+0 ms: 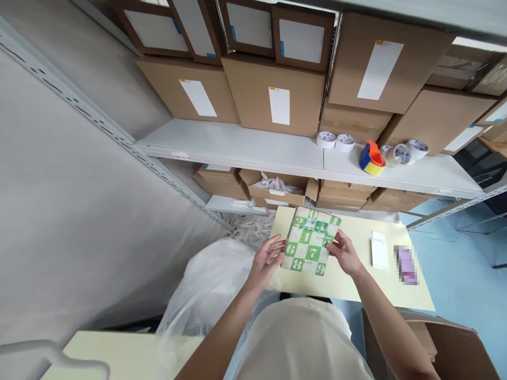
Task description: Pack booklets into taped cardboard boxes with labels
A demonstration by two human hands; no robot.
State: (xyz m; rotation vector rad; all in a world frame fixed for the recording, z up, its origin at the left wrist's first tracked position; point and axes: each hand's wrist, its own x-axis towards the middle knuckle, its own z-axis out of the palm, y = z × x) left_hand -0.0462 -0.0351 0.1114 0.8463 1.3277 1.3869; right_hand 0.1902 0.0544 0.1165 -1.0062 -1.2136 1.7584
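A green-and-white checkered book (311, 241) with numbers on its cover is held just above a small pale yellow table (356, 285). My left hand (267, 258) grips the book's left edge with fingers curled round it. My right hand (344, 253) pinches its right edge. The book lies nearly flat, tilted slightly clockwise.
A white stack of labels (379, 250) and a blurred purple item (407, 265) lie on the table's right. A large clear plastic bag (206, 290) sits to the left. White shelving (277, 150) holds cardboard boxes (273, 95), tape rolls (336, 140) and a coloured tape dispenser (372, 158).
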